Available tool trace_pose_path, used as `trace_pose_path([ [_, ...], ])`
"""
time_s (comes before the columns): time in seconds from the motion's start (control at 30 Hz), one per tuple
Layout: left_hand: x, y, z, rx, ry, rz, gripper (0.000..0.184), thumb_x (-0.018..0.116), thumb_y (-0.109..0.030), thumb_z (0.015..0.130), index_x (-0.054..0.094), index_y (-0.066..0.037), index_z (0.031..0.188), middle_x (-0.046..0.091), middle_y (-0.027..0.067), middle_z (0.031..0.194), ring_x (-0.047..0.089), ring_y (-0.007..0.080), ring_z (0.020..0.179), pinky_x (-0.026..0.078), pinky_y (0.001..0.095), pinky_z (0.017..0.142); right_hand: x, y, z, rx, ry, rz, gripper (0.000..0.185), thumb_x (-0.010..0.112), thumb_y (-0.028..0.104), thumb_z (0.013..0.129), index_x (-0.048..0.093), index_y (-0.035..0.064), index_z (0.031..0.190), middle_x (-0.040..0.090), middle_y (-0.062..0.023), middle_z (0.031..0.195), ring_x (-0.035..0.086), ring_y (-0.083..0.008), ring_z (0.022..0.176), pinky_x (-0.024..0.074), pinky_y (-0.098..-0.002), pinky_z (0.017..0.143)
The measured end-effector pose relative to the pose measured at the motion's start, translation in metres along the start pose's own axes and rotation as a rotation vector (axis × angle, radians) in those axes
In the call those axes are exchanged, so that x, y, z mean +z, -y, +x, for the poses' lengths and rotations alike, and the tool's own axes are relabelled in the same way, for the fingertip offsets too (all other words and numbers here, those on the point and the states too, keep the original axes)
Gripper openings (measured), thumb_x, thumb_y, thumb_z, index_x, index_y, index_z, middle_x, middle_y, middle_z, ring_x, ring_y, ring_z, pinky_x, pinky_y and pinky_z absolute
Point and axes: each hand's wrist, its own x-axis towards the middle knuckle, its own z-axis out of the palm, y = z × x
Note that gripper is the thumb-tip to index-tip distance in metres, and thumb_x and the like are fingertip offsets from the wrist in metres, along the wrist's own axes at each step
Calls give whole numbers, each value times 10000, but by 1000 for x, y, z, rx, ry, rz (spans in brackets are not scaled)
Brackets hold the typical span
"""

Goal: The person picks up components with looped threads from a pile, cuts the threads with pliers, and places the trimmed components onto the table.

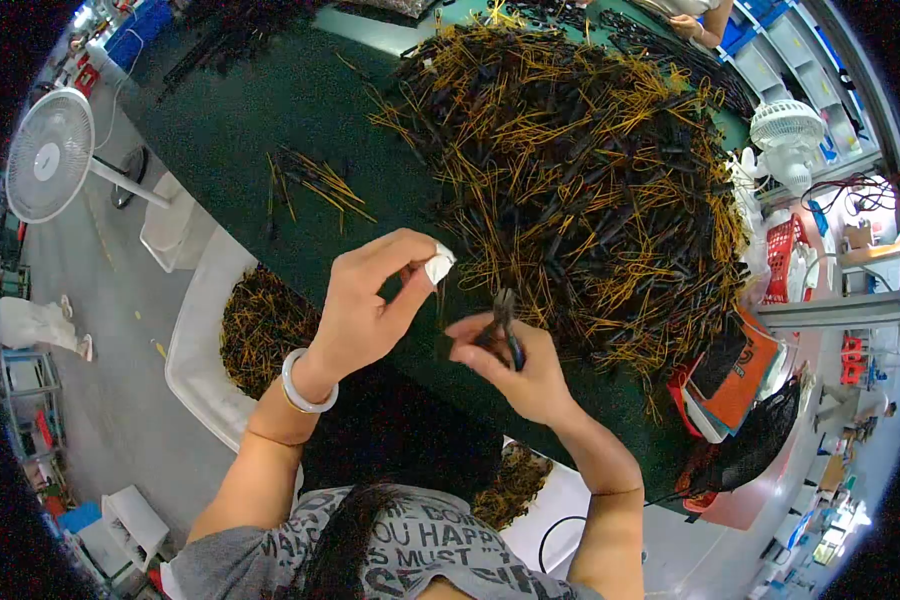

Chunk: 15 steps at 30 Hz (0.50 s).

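My left hand (365, 305), with white wrapping on the fingertips, is closed in a pinch above the dark green table (225, 120). A faint thin strand shows below the fingertips, too blurred to make out. My right hand (525, 375) is closed around small pliers (507, 325) with dark and blue handles, their jaws pointing away from me. Its thumb and fingertips are smeared by motion, close to the left hand. Beyond both hands rises a large heap of black and yellow wire pieces (580, 180). A small bunch of similar wires (320, 185) lies on the table farther left.
A white bin (195, 370) with more wire pieces stands at the left below the table edge. Notebooks (735, 375) and a black mesh bag (760, 440) lie at the right. White fans (50, 155) stand at both sides. Another person's hand (686, 26) shows at the far side.
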Motion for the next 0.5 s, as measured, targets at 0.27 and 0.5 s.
trace_pose_path([
  [0.27,14,2,-4,-217,-57,-369,102,612,1,840,675,41,909,654,94,790,602,118,730,462,237,644,7,2,-3,48,-70,-132,307,714,139,806,614,21,1072,637,1,851,408,-14,596,357,-185,553],
  [0.5,21,0,-8,-392,-56,-593,149,579,28,854,680,57,959,670,81,824,602,119,783,473,251,746,8,5,-4,111,60,-9,231,675,138,846,635,6,1032,657,-30,913,544,-53,715,424,-202,646],
])
